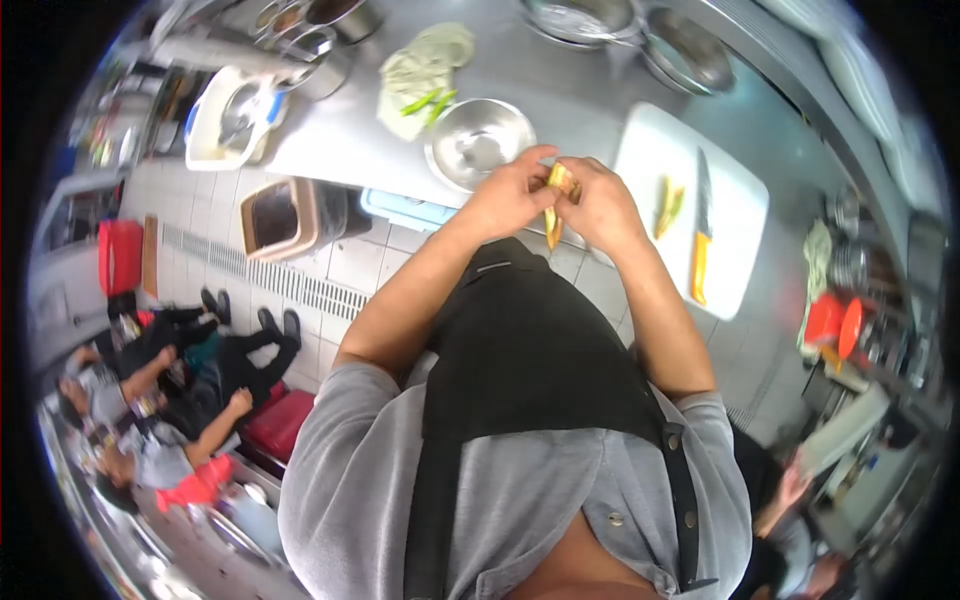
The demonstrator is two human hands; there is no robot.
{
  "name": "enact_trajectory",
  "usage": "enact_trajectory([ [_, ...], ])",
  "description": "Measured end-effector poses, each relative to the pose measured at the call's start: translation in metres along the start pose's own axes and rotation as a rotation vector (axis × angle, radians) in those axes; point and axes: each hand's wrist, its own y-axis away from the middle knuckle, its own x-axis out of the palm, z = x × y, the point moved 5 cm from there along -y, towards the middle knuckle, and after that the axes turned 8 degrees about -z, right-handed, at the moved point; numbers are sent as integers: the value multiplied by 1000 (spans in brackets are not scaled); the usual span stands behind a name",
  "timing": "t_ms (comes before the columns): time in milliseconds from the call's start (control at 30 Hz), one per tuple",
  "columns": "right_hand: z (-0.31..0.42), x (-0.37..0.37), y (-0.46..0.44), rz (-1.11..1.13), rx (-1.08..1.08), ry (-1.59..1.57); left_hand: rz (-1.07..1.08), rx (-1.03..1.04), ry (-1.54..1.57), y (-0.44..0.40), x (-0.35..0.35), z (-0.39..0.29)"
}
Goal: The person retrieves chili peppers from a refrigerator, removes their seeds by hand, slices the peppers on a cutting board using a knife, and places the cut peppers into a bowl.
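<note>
A long yellow piece of fruit or vegetable [553, 228] is pinched between both my hands at the table's front edge. Its exact kind is unclear; the upper end shows some reddish brown. My left hand [508, 197] closes on it from the left, beside a shallow steel bowl [480, 140]. From the right, my right hand [602, 208] grips the same piece with bent fingers. To the right of that hand lies a white cutting board [650, 135], bearing another yellow-green piece [669, 207] and a knife with a yellow handle [702, 230].
Green chillies [430, 104] rest by a pale cloth [425, 65]. A white basin [205, 125] and steel pans [580, 18] stand on the steel table [350, 130]. Below is a bin [290, 215]. Two people [185, 440] sit at left; another person [790, 490] is behind, right.
</note>
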Motion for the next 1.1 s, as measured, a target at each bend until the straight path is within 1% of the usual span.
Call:
enact_trajectory([
  [67,29,28,-16,-46,-111,0,-71,54,-42,12,-34,20],
  [100,40,48,-26,8,-119,12,-120,80,-50,18,-53,30],
  [133,58,68,-36,59,-132,98,-168,100,-59,29,-76,25],
  [167,77,89,-47,105,-148,185,-92,-150,294,46,-92,31],
  [200,95,111,-59,146,-161,275,-126,-150,335,58,-117,32],
  [233,114,138,-70,200,-223,293,-156,-150,379,71,-144,38],
  [300,160,198,-93,264,-315,286,-195,-159,428,100,-205,50],
  [433,260,338,-126,463,-412,204,-397,-206,279,171,-338,88],
  [567,331,489,-160,637,-478,43,-598,-326,427,234,-455,158],
  [667,362,572,-190,723,-262,-41,-779,-406,574,284,-520,209],
  [700,372,593,-195,794,-217,-73,-826,-431,603,297,-537,221],
  [800,410,639,-201,614,-483,16,-932,-470,673,328,-575,254],
  [833,423,648,-200,526,-589,0,-951,-479,700,333,-585,267],
  [867,428,659,-194,618,-623,-28,-966,-485,724,339,-593,278],
  [933,463,655,-179,787,-692,-82,-963,-474,716,343,-606,280],
  [967,469,656,-164,756,-751,-172,-947,-470,706,343,-610,277],
  [1000,477,656,-152,767,-777,-163,-924,-466,695,341,-611,275],
  [1067,481,663,-144,724,-791,-19,-945,-487,598,338,-613,269],
  [1100,477,668,-146,672,-778,-40,-937,-490,540,334,-614,264],
])
